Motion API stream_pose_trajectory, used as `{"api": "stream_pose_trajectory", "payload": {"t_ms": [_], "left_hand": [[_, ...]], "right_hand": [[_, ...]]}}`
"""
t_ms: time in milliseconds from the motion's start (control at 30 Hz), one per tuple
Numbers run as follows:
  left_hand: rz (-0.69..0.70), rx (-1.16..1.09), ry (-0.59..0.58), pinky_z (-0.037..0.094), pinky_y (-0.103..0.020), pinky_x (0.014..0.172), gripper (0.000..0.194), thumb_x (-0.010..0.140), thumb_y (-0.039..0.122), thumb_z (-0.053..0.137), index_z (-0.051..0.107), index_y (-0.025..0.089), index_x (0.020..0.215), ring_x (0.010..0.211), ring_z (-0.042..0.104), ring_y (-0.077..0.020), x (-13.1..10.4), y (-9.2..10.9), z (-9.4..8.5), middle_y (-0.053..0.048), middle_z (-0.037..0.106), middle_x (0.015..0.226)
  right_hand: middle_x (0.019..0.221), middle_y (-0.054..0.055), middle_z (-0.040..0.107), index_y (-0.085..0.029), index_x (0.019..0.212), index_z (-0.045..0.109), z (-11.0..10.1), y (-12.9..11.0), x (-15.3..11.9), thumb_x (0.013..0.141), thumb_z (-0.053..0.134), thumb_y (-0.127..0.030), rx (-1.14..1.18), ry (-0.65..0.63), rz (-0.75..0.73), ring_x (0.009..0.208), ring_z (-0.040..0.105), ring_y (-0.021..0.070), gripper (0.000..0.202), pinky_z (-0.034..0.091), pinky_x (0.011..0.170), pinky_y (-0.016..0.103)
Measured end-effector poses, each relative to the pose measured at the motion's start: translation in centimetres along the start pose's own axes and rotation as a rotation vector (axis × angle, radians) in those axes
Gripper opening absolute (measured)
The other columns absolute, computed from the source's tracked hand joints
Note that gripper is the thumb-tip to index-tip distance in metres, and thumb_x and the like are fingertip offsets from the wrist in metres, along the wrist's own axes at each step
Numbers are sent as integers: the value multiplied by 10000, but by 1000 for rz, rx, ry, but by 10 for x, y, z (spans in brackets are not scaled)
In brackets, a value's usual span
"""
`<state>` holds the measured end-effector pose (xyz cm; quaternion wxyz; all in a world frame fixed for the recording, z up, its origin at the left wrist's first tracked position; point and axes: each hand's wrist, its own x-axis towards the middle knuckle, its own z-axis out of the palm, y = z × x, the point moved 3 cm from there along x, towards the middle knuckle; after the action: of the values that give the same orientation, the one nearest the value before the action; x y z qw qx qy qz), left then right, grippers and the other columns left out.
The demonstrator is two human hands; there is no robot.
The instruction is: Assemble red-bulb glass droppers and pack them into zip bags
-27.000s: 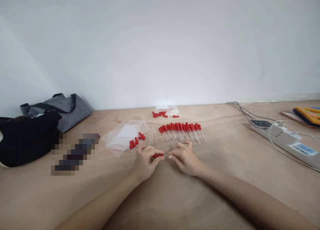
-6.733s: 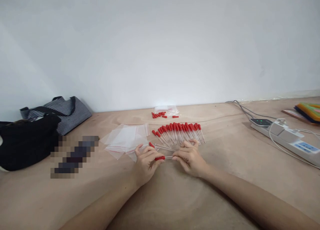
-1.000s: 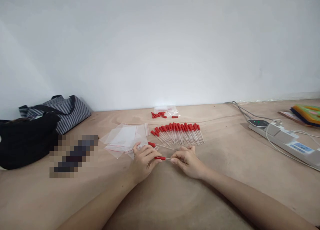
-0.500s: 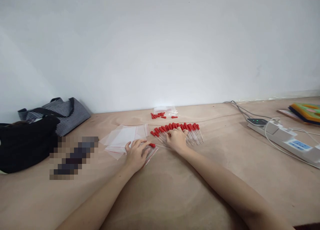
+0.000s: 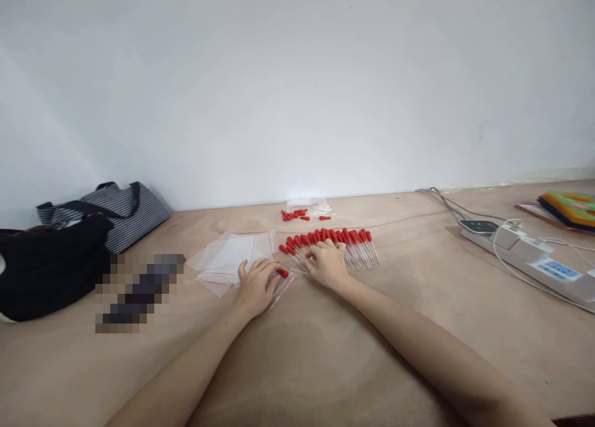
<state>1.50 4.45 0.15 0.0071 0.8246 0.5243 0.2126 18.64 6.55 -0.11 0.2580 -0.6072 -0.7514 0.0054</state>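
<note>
My left hand (image 5: 258, 286) rests on a small clear zip bag (image 5: 283, 287) with a red-capped dropper (image 5: 282, 272) at its fingertips; its fingers are bent and partly spread. Over the near edge of a row of clear droppers with red bulbs (image 5: 346, 235) lies my right hand (image 5: 326, 263). Its fingers are curled, and what they hold, if anything, is too small to name. Several flat clear zip bags (image 5: 237, 255) overlap to the left of the row, just beyond my left hand.
Loose red bulbs (image 5: 292, 215) and a clear bag (image 5: 307, 202) with thin tubes lie near the wall. A striped bag (image 5: 139, 216) and black cloth item (image 5: 56, 266) sit left, beside a pixelated object (image 5: 144, 290). A power strip (image 5: 553, 263) with cables is right.
My right hand has shifted slightly left and toward me along the dropper row. My left hand has stayed nearly in place, with its fingers moved slightly over the small bag.
</note>
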Motion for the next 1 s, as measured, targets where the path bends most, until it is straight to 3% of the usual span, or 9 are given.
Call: {"api": "stream_pose_trajectory", "payload": {"t_ms": [100, 333, 567, 767, 900, 1000], "left_hand": [[20, -5, -27, 107, -536, 945, 189, 788, 143, 431, 543, 236, 910, 1005, 515, -210, 2, 1, 0, -20, 637, 974], [79, 27, -4, 162, -512, 901, 194, 796, 149, 450, 601, 245, 870, 915, 533, -206, 5, 0, 3, -27, 617, 885], [94, -141, 61, 288, -416, 823, 105, 809, 213, 459, 558, 200, 839, 858, 539, -201, 0, 3, -2, -20, 625, 837], [204, -370, 90, 381, -326, 810, 289, 855, 173, 338, 462, 215, 1113, 893, 534, -162, -5, 16, -1, -44, 580, 967], [148, -501, 38, 428, -280, 747, 133, 815, 192, 431, 511, 189, 922, 817, 550, -145, -10, 22, 3, -27, 569, 862], [38, -594, 20, 444, -250, 674, 49, 782, 215, 492, 483, 181, 817, 744, 561, -129, -14, 24, 6, -1, 563, 784]], "right_hand": [[846, 24, 606, -224, 740, 599, -6, 1, -15, 731, 578, -407, 12, -79, -100, 881, 431, 193, 184, 188, 714, 341], [869, 43, 602, -202, 728, 594, -6, 2, -22, 775, 536, -352, -72, -158, -70, 899, 437, 210, 168, 200, 698, 345], [843, 51, 613, -171, 771, 553, -14, 14, -36, 820, 461, -239, -23, -30, -122, 872, 457, 200, 125, 189, 778, 383], [724, 3, 609, -183, 742, 550, -31, 39, -62, 812, 477, -207, 157, 47, -223, 801, 479, 154, 104, 176, 820, 369], [807, 22, 617, -223, 965, 575, -35, 37, -71, 828, 424, -176, 147, 44, -305, 818, 462, 167, 208, 199, 780, 359], [798, 18, 608, -244, 949, 591, -36, 30, -71, 827, 419, -179, 167, 26, -319, 812, 463, 166, 221, 201, 782, 365]]}}
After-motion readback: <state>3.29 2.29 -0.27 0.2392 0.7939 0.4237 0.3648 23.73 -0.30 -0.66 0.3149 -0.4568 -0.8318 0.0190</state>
